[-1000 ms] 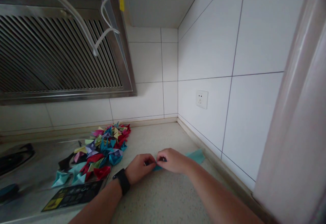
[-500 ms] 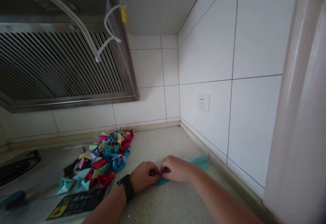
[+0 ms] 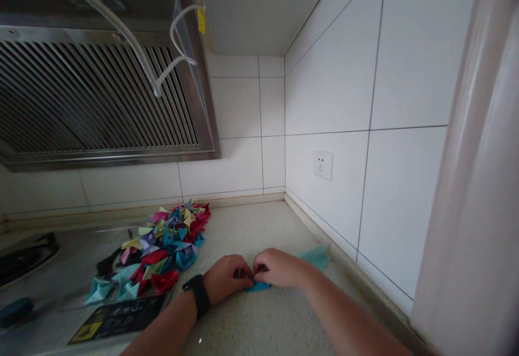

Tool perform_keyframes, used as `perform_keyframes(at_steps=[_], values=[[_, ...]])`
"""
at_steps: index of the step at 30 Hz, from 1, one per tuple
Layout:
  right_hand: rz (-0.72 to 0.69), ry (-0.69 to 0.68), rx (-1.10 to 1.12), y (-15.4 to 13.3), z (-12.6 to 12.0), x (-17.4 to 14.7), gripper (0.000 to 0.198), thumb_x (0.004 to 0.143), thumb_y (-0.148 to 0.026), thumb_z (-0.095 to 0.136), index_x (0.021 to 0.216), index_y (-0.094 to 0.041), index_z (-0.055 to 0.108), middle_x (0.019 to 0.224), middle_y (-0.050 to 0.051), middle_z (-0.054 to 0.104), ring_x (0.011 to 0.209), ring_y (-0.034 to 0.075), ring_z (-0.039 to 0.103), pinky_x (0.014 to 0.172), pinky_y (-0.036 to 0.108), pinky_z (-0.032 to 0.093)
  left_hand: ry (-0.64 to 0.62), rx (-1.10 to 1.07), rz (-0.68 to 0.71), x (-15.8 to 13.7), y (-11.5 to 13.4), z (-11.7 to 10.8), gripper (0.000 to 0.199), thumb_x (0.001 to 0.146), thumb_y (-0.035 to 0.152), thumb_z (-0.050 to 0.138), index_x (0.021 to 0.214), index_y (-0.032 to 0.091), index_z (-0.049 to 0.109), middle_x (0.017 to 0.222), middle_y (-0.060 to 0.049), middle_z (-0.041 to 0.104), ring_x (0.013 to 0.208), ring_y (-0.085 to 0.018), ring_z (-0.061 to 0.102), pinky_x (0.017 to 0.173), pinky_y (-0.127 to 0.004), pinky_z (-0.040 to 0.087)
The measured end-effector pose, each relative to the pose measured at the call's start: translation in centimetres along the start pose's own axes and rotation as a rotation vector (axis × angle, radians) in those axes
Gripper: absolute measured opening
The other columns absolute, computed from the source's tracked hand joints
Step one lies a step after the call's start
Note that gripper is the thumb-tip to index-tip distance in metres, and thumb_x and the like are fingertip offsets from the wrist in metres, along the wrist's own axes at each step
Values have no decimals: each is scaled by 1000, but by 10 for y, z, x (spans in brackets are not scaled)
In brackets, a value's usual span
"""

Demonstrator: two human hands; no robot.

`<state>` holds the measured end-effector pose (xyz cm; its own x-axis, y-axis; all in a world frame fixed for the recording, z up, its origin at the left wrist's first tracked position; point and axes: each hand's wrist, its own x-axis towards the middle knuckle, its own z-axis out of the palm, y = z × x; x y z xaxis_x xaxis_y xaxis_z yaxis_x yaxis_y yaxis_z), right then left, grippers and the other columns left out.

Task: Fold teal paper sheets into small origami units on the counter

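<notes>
Both my hands meet over a small piece of blue paper (image 3: pixel 258 287) low on the counter. My left hand (image 3: pixel 227 279), with a black watch on its wrist, pinches the paper's left part. From the other side my right hand (image 3: pixel 278 267) grips it, fingertips almost touching those of the left. Most of the paper is hidden under the fingers, so its folds cannot be made out. Behind my right wrist lies a light teal sheet of paper (image 3: pixel 318 257). To the left is a heap of folded origami pieces (image 3: pixel 174 248) in many colours.
The heap lies partly on a steel gas stove (image 3: pixel 77 269) with a black knob (image 3: pixel 16 311) and a label (image 3: pixel 117 315). Above it hangs a range hood (image 3: pixel 101 96) with a white cable (image 3: pixel 121 26). A tiled wall with a socket (image 3: pixel 323 165) borders the speckled counter (image 3: pixel 259 329).
The view has shifted slightly. Both hands stay on the blue paper with small finger movements, and its visible lower edge now looks shorter and more rounded.
</notes>
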<state>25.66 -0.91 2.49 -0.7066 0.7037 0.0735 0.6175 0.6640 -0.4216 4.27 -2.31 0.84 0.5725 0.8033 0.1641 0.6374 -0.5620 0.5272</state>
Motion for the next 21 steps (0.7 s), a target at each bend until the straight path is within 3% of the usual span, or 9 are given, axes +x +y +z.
perform_keyframes(at_steps=[21], values=[[-2,-15,-10,3,-1,0,21,78,-35,62,92,-21,69,81,0,67,69,10,56,57,18,34,-52,-32,15,0,0,-4,23,76,39,64,91,22,71,87,-2,62,78,-14,54,68,-23,37]])
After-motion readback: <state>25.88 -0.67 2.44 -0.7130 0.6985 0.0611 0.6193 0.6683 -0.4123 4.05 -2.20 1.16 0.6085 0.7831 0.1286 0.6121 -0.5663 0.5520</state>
